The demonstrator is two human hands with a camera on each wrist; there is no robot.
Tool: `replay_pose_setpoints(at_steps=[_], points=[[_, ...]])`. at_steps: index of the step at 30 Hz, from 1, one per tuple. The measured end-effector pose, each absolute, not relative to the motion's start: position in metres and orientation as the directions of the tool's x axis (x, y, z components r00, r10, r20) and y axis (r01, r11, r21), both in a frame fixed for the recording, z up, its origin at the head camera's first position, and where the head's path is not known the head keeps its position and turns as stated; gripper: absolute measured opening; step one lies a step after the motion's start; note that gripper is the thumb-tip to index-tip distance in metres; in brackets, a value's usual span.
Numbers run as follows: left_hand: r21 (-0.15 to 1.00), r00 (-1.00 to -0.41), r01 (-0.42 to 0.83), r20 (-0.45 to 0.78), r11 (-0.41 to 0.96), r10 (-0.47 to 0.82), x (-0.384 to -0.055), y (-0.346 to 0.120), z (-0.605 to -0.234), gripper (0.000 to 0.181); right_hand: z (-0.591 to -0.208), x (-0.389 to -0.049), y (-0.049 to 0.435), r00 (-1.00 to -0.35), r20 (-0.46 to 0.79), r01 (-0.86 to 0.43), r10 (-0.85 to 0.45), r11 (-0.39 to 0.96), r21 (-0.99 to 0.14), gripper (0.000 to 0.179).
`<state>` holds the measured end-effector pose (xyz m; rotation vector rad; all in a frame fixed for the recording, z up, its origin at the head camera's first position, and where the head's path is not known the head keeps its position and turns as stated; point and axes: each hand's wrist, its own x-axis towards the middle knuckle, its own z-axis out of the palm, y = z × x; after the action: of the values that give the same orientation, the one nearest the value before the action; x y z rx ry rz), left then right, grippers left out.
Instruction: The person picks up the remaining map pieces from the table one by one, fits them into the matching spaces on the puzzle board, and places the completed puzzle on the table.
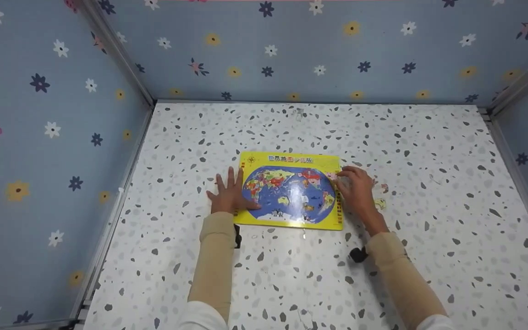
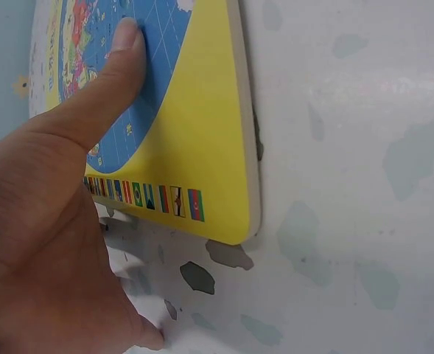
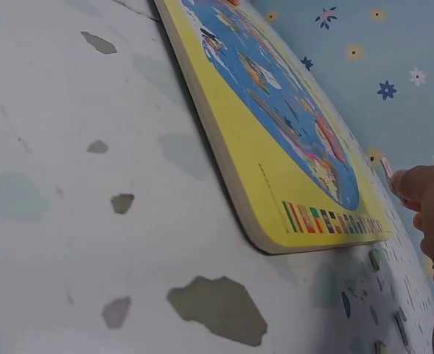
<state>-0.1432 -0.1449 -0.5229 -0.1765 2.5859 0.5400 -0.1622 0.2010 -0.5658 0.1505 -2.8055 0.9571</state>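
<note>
A yellow-bordered world map puzzle board (image 1: 264, 222) lies flat on the table, with a blue oval map and rows of small flags at its sides. My left hand (image 1: 229, 198) is spread at the board's left edge. In the left wrist view its thumb (image 2: 121, 74) rests on the blue sea. At the right edge, my right hand (image 1: 358, 190) pinches a small pinkish puzzle piece (image 1: 332, 175). The right wrist view shows that piece (image 3: 388, 175) edge-on, held above the board's flag-lined side.
Right of the right hand lie a yellowish puzzle piece (image 1: 380, 203) and a reddish one (image 1: 384, 188), partly behind the wrist. The speckled white table (image 1: 264, 284) is bordered by flowered blue panels (image 1: 291, 55) at the back and sides.
</note>
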Motion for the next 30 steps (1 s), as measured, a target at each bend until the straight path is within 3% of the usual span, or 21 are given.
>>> replay_pose_setpoints(at_steps=[18, 30], points=[[0.363, -0.871, -0.229, -0.490, 0.903, -0.024, -0.144, -0.145, -0.526, 0.120, -0.571, -0.164, 0.181, -0.989, 0.106, -0.145, -0.102, 0.801, -0.581, 0.026], [0.349, -0.877, -0.207, -0.480, 0.914, -0.015, -0.142, -0.144, -0.522, 0.120, -0.574, -0.164, 0.176, -0.975, 0.137, -0.221, -0.174, 0.799, -0.559, 0.025]])
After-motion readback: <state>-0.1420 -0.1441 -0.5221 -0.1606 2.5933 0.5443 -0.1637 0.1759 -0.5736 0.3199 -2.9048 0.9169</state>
